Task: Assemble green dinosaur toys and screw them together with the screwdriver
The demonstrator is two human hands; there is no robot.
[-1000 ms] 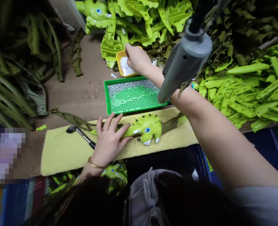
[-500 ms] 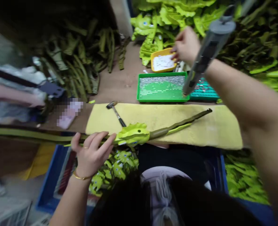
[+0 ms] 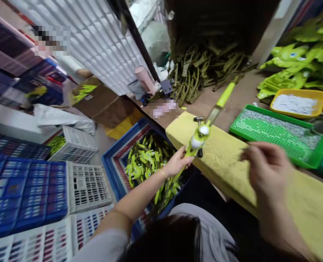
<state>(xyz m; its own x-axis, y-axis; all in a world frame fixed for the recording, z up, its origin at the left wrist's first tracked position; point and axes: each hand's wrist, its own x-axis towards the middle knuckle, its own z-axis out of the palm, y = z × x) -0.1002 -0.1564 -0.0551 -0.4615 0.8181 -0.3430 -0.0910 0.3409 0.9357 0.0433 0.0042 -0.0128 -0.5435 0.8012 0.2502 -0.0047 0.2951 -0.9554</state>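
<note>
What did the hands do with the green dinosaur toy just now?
The left hand lifted the green toy dinosaur off the yellow pad and tilted it up, holding it at the pad's edge. The right hand left the yellow tray and now hovers, blurred, over the pad. The tray and hammer stayed put.

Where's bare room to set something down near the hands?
Bare wood shows between the olive strips, the green tray and the felt pad. More pad shows right of the right hand, below the tray. Crowded: the blue crate below the left hand holding the toy, packed with green parts.
</note>
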